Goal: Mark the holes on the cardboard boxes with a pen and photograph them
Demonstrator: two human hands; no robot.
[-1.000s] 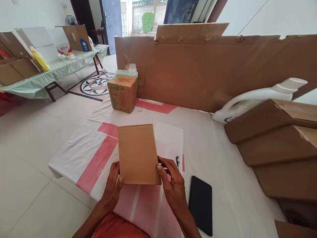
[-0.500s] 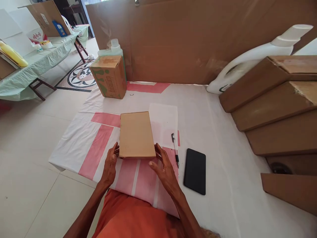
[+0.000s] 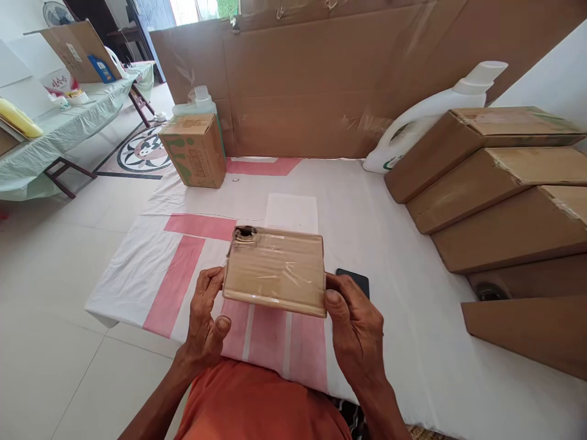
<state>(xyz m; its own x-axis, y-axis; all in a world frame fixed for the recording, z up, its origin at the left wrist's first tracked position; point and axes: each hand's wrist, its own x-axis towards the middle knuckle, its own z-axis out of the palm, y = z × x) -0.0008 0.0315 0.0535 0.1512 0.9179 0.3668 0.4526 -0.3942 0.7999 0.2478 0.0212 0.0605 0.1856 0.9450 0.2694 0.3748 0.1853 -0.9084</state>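
Hands grip a flat brown cardboard box wrapped in clear tape (image 3: 275, 278), lifted above the near edge of the white and pink plastic sheet (image 3: 183, 275) spread on the floor. The left hand (image 3: 206, 321) curls its fingers against the box's left end, thumb bent beneath; the right hand (image 3: 355, 324) pinches the right end, thumb on top. A torn hole shows at the box's far left corner. A black phone (image 3: 355, 281) lies on the sheet, partly hidden behind the right hand. A small green-printed carton (image 3: 195, 153) stands at the sheet's far left corner, stacked brown cartons (image 3: 495, 201) along the right edge.
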